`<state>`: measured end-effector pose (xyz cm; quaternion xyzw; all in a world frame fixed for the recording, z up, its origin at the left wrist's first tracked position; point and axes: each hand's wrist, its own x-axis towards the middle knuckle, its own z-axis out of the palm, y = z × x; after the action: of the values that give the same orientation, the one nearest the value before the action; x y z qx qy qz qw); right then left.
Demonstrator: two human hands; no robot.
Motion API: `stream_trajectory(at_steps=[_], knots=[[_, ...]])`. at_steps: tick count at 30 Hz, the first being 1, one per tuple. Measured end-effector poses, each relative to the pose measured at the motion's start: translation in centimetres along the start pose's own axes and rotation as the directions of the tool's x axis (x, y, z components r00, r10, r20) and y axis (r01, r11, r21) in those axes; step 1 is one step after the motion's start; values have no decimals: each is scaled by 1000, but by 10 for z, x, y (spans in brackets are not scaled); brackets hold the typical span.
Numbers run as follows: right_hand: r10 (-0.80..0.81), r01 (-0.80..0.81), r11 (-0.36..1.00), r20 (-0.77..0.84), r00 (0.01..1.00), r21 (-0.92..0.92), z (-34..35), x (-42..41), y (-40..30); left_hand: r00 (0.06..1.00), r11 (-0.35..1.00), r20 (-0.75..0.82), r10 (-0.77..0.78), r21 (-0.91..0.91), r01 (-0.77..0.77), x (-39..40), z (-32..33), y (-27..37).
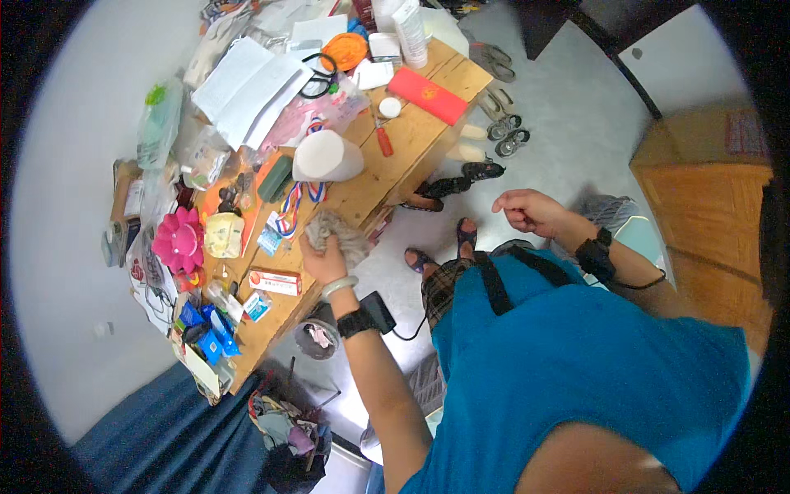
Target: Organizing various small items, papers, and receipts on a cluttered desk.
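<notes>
My left hand (326, 262) grips a crumpled, fluffy grey cloth (347, 239) at the near edge of a wooden table (364, 204). Just beyond the cloth lie a striped ribbon (289, 210) and a small blue-and-white card (270, 241). A white paper roll (330, 157) rests on its side, next to a dark green case (275, 179). Near my left wrist is a white and red box (275, 281). My right hand (532, 213) hangs in the air over the floor, away from the table. It holds nothing; its index finger sticks out and the others curl loosely.
Papers (247, 92), a red envelope (428, 96), a red-handled screwdriver (384, 141) and a pink flower-shaped item (179, 239) crowd the table. Below its edge stands a waste bin (316, 339). Several shoes (512, 142) line the floor; a wooden cabinet (710, 216) stands at right.
</notes>
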<state>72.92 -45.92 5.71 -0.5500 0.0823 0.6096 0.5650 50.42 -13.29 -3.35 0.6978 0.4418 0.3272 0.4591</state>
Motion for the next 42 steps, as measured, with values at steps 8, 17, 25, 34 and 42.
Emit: stream_trajectory(at_steps=[8, 17, 25, 34, 42], knots=[[14, -16, 999, -37, 999, -44, -5, 5, -3, 972, 923, -29, 234, 321, -213, -16, 46, 25], [-124, 125, 981, 15, 992, -147, 0, 14, -24, 785, 755, 344, 515, 251, -605, -14, 96, 78], [-780, 48, 185, -117, 615, -982, 10, 83, -104, 812, 882, 366, 455, -58, -468, -25, 93, 77], [-683, -172, -246, 45, 729, -954, 26, 126, -150, 869, 934, 353, 347, -53, -352, -47, 115, 111], [-608, -5, -247, 151, 779, -969, -21, 63, -173, 926, 950, 227, 300, 20, -313, -49, 200, 145]])
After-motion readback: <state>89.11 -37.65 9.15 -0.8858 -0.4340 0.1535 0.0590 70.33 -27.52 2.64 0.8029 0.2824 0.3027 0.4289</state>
